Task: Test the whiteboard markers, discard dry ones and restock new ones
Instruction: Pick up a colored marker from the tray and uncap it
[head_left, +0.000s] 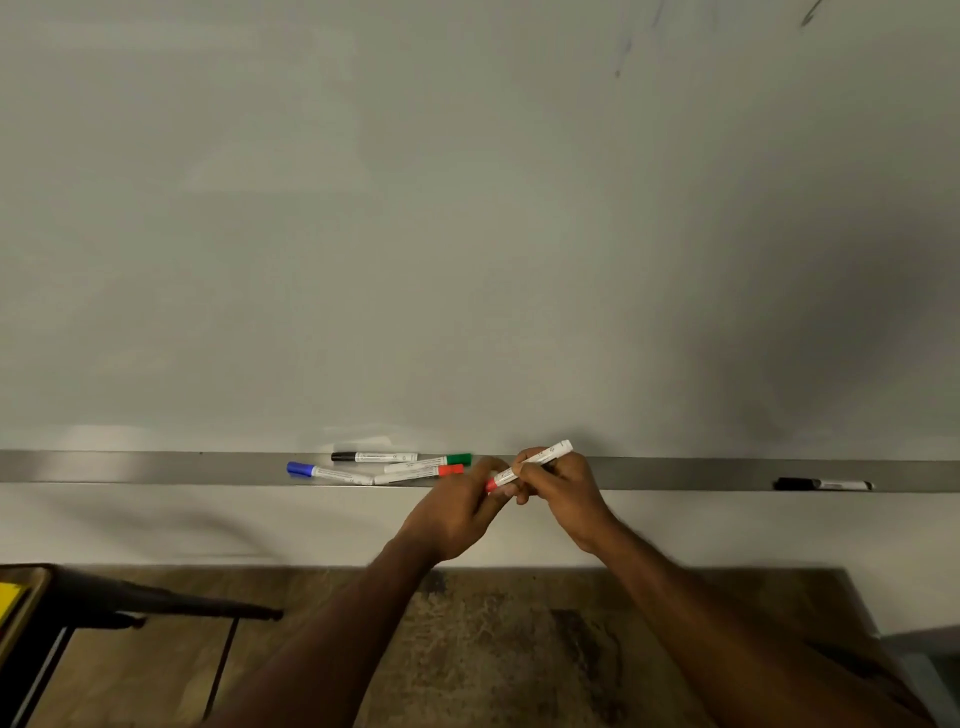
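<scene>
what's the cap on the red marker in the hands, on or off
On: the red cap sits against the barrel of the red marker, no tip showing. Right hand grips the barrel, left hand pinches the cap.

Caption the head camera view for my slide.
Left hand and right hand hold a white red-capped marker at the whiteboard; other markers lie on its grey metal tray.
</scene>
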